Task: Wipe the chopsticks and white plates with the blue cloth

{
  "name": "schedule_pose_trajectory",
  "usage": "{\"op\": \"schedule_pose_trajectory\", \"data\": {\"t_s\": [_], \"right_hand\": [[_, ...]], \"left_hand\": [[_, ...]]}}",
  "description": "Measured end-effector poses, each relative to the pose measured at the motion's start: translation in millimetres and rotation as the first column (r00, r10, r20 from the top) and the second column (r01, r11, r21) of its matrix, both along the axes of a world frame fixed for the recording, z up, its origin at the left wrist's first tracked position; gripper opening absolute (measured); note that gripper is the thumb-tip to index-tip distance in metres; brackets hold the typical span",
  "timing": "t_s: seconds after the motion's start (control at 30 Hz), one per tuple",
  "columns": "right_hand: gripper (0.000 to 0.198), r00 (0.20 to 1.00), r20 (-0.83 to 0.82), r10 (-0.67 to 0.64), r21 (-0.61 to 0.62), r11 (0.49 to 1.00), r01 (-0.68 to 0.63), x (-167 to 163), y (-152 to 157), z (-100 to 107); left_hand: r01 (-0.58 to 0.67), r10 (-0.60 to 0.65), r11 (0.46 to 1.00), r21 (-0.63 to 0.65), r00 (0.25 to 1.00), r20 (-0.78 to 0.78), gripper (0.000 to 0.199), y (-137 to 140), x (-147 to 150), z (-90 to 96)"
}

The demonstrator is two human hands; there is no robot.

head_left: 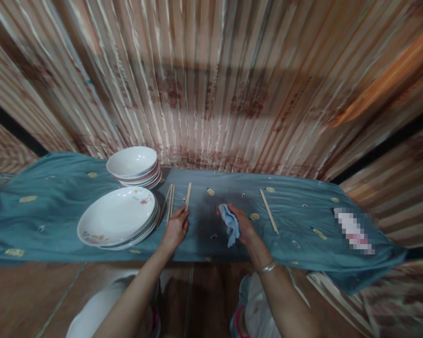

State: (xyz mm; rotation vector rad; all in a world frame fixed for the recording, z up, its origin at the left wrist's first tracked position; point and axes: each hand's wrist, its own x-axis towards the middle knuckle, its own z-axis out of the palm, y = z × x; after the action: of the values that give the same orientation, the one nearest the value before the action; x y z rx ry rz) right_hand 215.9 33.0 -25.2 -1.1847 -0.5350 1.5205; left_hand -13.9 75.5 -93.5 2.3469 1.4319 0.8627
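Observation:
My left hand (176,229) is closed around the lower end of a chopstick (188,195), whose upper part points away from me over the cloth. Just left of that hand lie several more chopsticks (171,202), roughly side by side. In my right hand (244,224) is a crumpled light blue cloth (230,225), gripped between thumb and fingers and hanging toward me. Farther right, another pale chopstick pair or single stick (269,211) rests at a slant on the tablecloth; I cannot tell which.
A stack of white plates (118,218) with floral rims stands at the left, near the front edge. Behind it is a stack of white bowls (132,162). A teal patterned tablecloth (303,225) covers the table. A pleated curtain (211,94) hangs behind. A blurred-out item (354,231) lies far right.

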Motion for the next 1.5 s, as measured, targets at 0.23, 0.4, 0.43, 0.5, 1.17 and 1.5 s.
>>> {"op": "schedule_pose_trajectory", "data": {"t_s": [0.23,0.4,0.43,0.5,1.17,1.5], "right_hand": [[0.032,0.887,-0.456,0.073,0.008,0.997,-0.078,9,2,-13],[0.033,0.856,-0.517,0.006,0.020,1.000,0.006,5,4,-13],[0.037,0.861,-0.509,0.012,0.043,0.999,0.012,3,4,-12],[0.050,0.873,-0.488,0.029,0.086,0.996,0.015,1,1,-9],[0.031,0.827,0.504,-0.247,0.165,0.968,0.189,8,11,-27],[0.037,0.829,0.530,-0.181,0.164,0.980,0.110,-18,15,-21]], "left_hand": [[0.055,-0.056,0.998,0.018,0.998,0.034,0.044,-3,6,3.1],[0.025,-0.025,1.000,0.006,1.000,0.014,0.036,-4,8,10.1],[0.020,-0.020,1.000,-0.009,1.000,0.019,0.032,-3,7,11.3],[0.021,-0.020,0.999,-0.046,0.999,0.029,0.027,-2,6,14.0],[-0.030,0.105,0.957,-0.289,0.963,0.247,0.020,-4,1,35.5],[0.475,0.496,0.609,-0.636,0.398,0.772,0.043,-32,47,62.1]]}}
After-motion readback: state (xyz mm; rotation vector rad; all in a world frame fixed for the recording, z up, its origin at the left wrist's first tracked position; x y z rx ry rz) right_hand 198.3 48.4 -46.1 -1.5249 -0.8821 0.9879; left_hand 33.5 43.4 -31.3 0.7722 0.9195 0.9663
